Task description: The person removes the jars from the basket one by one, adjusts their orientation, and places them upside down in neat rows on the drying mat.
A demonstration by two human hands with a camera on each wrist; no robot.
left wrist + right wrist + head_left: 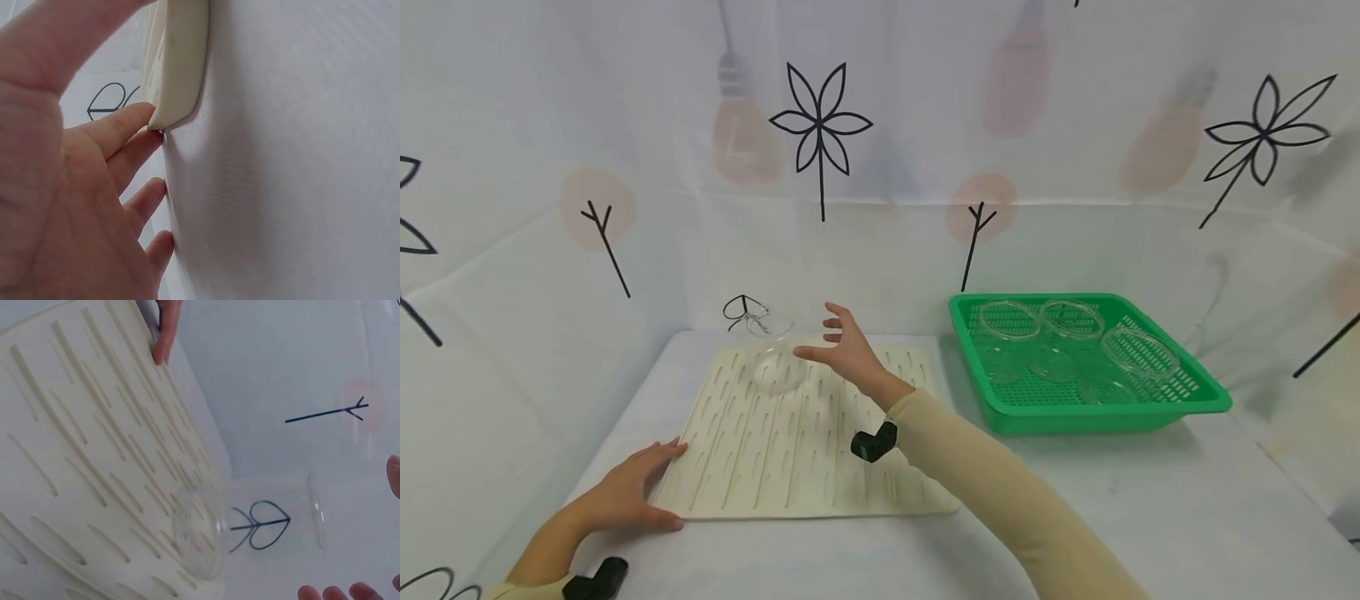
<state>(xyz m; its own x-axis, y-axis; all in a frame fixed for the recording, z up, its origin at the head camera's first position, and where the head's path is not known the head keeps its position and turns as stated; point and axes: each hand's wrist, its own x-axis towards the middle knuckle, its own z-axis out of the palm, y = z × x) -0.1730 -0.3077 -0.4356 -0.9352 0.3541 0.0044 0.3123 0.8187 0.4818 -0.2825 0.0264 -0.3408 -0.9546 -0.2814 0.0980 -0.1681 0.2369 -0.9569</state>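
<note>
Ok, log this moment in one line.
left hand: touching mat, near-left corner | right hand: open beside cup, no grip | cup: standing on mat | basket: right of mat, three cups inside

the right arm reaches forward and leftward in a beige sleeve, which ends just short of the bare wrist. the right hand is raised, its thumb pointing left and its slightly bent fingers spread above, well apart from the thumb. the left hand sits lower and nearer the body, thumb and fingers spread wide. in the left wrist view its palm shows, the last two fingertips apart from each other.
</note>
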